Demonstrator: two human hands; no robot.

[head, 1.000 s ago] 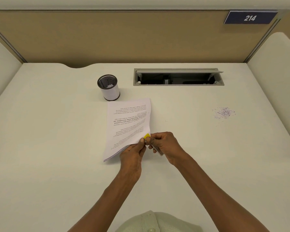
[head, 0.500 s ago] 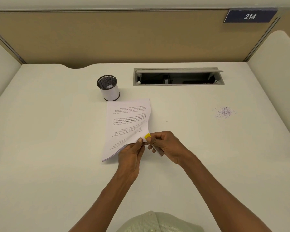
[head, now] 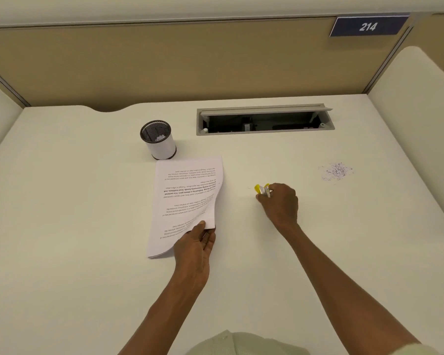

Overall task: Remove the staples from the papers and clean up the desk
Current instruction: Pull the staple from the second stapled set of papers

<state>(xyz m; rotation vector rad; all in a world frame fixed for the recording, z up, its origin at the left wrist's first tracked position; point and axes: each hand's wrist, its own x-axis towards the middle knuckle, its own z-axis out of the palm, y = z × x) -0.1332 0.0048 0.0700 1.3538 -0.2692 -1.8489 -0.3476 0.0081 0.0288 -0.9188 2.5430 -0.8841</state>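
Note:
A stack of printed papers (head: 187,201) lies on the white desk (head: 62,226), its text upside down to me. My left hand (head: 195,247) pinches the near right corner, and the top sheets curl upward there. My right hand (head: 280,201) holds a yellow and silver staple remover (head: 262,189) over the desk, well to the right of the papers. A thin staple-like sliver (head: 249,187) lies just left of the tool. A small pile of removed staples (head: 336,171) sits at the right of the desk.
A mesh pen cup (head: 159,140) with a white band stands just beyond the papers, with small white bits inside. An open cable hatch (head: 264,120) is set into the desk at the back. Partition walls enclose the desk on three sides.
My right hand has pulled the staple remover away from the paper corner, out to the right. My left hand still holds the corner, and the top sheets have lifted.

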